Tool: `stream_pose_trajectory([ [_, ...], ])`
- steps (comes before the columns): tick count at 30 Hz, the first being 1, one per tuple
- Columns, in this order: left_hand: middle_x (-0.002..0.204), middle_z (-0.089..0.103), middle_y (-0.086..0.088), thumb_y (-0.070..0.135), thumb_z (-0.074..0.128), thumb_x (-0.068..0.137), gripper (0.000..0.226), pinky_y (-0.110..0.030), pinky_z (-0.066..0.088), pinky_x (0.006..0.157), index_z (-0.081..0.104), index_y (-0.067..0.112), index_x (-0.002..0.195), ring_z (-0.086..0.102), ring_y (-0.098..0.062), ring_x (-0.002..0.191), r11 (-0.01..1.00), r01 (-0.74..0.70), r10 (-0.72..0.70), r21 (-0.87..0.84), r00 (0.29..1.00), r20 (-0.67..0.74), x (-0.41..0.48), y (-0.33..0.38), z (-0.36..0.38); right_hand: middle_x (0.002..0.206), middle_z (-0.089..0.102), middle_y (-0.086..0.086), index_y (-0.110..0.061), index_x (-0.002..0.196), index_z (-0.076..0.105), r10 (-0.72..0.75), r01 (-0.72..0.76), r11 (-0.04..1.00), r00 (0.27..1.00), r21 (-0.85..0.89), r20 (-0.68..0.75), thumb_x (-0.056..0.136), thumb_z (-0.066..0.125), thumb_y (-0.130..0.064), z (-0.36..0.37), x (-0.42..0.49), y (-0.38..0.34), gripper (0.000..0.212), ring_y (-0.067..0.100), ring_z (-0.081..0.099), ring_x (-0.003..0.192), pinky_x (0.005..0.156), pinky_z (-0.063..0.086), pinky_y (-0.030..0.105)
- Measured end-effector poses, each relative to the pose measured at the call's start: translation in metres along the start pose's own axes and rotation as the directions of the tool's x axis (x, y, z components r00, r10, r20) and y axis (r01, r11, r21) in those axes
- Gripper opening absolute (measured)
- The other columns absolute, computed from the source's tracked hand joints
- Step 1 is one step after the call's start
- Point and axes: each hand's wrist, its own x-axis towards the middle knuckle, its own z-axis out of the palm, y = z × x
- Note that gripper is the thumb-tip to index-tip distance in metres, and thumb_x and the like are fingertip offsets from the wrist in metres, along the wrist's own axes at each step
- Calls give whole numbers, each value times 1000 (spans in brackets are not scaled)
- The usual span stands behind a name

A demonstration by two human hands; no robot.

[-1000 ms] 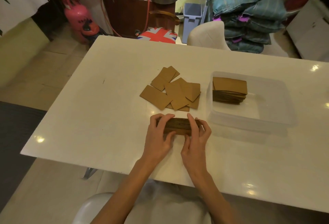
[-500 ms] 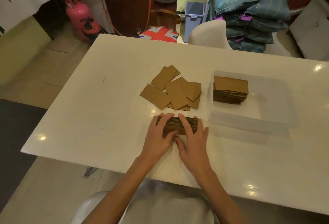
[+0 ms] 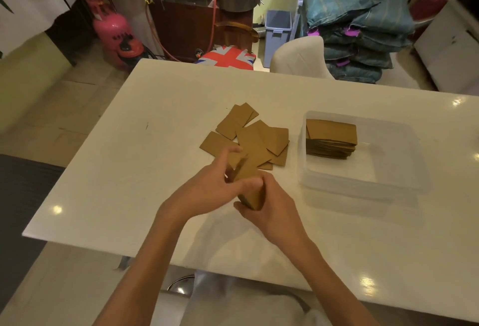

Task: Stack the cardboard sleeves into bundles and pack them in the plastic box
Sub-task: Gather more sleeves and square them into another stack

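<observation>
Midway through packing, a person is holding a bundle of cardboard sleeves (image 3: 247, 171) tilted on end near the bench's (image 3: 129, 170) front edge. The right grip (image 3: 272, 211) is curling round its lower end, and the left grip (image 3: 207, 190) is clasping its upper part. Loose sleeves (image 3: 259, 136) are lying mid-bench. A packed bundle (image 3: 331, 136) is sitting in the clear plastic box (image 3: 363, 190) toward the right edge. The likely next move is carrying the bundle right and lowering it, squared, beside the packed one.
</observation>
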Motion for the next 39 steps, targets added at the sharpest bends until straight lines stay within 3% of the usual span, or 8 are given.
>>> stream_pose_trajectory([
  [6,151,43,-11,81,62,59,113,-59,35,110,22,32,153,45,-34,136,590,209,140,-780,925,354,1,-15,7,122,53,-28,-47,131,41,-179,196,955,979,224,-94,72,77,-54,-6,-9,-13,70,-1,53,113,95,53,27],
  [11,153,40,-11,67,79,58,123,-44,47,99,11,35,155,48,-29,134,610,204,165,-765,912,375,4,-15,14,131,21,-59,-68,128,24,-413,428,884,903,186,-115,77,63,-59,-26,-1,-23,65,-30,9,131,118,6,51],
  [16,144,51,-6,53,91,53,118,-40,52,91,26,42,151,58,-25,124,561,257,91,-787,925,368,7,-8,12,142,22,-45,-49,135,32,-374,380,893,925,240,-72,77,81,-33,-24,4,-19,77,-9,8,144,115,16,64],
  [23,127,59,-20,52,82,66,80,-48,46,98,60,9,129,57,-33,118,478,261,85,-839,937,339,10,-5,18,133,44,-17,-37,138,36,-345,349,924,937,154,-54,78,79,-38,-28,6,-30,74,10,47,122,94,49,35],
  [31,127,61,5,50,81,72,69,-31,58,87,49,48,132,63,-17,114,874,46,-62,-483,998,-18,-1,-6,13,118,63,1,-19,125,53,-454,377,800,889,-467,-62,61,90,-33,-20,18,-8,75,20,61,106,96,53,39],
  [34,117,65,-6,20,79,80,46,-32,60,77,62,41,117,65,-25,103,877,8,-70,-481,991,-111,1,-19,15,132,55,1,-20,139,44,-481,406,732,877,-547,8,64,85,-45,-15,16,-9,90,21,50,125,120,22,41],
  [37,110,67,-13,17,81,76,39,-32,56,74,68,26,112,67,-26,94,760,104,-173,-642,984,-45,3,-34,6,160,7,-4,-36,154,-1,-342,340,862,938,-376,62,71,68,-66,-23,6,-6,112,16,4,149,122,2,39],
  [39,107,66,-11,15,83,72,40,-31,55,74,70,19,110,65,-22,89,682,146,-204,-717,979,6,0,-44,-2,157,-8,-21,-53,147,-12,-175,182,983,973,-30,151,73,72,-59,-25,-2,-5,112,4,5,146,118,20,29],
])
